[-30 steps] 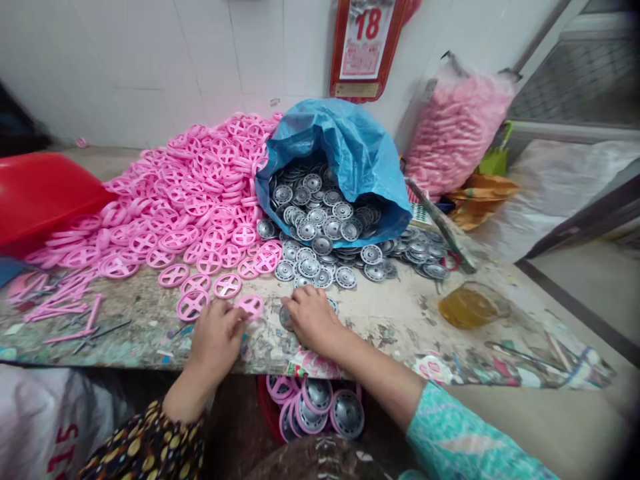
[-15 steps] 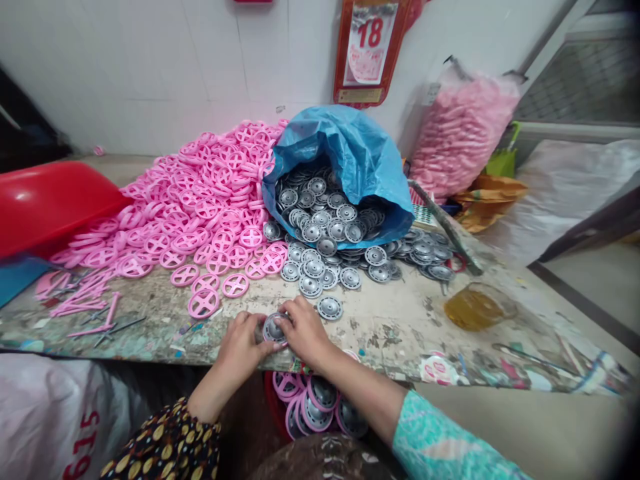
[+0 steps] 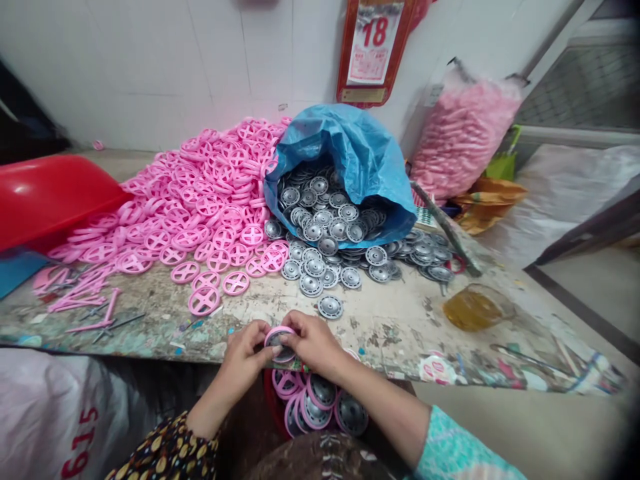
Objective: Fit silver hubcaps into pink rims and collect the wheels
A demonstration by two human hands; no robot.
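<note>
Over the table's front edge, my left hand [image 3: 245, 353] and my right hand [image 3: 311, 343] grip one toy wheel [image 3: 281, 343] from both sides. It is a pink ring with a grey hubcap disc inside, and both thumbs press on its face. Beyond my hands lie loose pink wheel rims [image 3: 204, 301] with cross spokes and grey hubcaps [image 3: 330, 307]. Below the edge, a red tub [image 3: 275, 410] holds several pink wheels with grey hubcaps [image 3: 316, 409].
A large heap of pink rims [image 3: 200, 193] fills the back left beside a red scoop [image 3: 55, 200]. An open blue bag [image 3: 350, 133] spills grey hubcaps. Pink axle-like rods [image 3: 107, 313] lie left. A glass of amber liquid [image 3: 473, 308] stands right, near a wooden stick [image 3: 445, 230].
The hubcap in my hands now sits within the pink ring, whose rim shows around it. Both hands have shifted slightly right and nearer to me.
</note>
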